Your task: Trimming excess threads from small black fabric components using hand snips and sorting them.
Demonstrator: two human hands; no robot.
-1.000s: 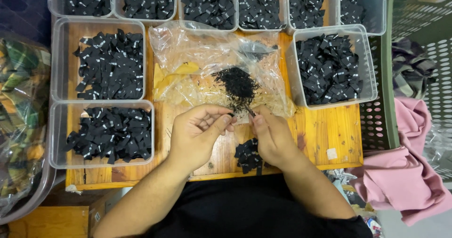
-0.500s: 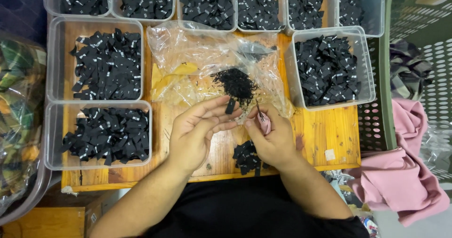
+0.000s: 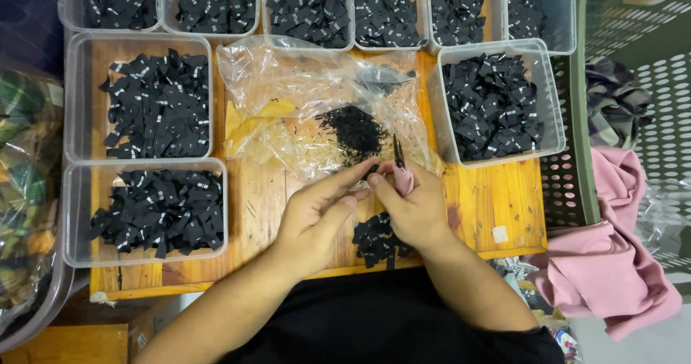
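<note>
My right hand (image 3: 417, 209) grips small pink-handled snips (image 3: 400, 164), blades pointing up towards a heap of tiny black scraps (image 3: 355, 128) on a clear plastic bag (image 3: 302, 97). My left hand (image 3: 317, 216) meets it from the left, thumb and forefinger pinching a small black label (image 3: 365, 177) at the snips' blades. A little pile of black labels (image 3: 378, 239) lies on the wooden board (image 3: 475, 198) just below my hands.
Clear plastic tubs of black labels ring the board: two on the left (image 3: 72, 112) (image 3: 70, 220), one on the right (image 3: 554, 126), several along the top. A green perforated basket (image 3: 576, 184) and pink cloth (image 3: 612, 277) sit at right; plaid fabric (image 3: 25, 184) at left.
My hands have drawn together: the left thumb and forefinger now pinch a label against the snips, and the snips' blades have tipped upright. The label pile below stays put.
</note>
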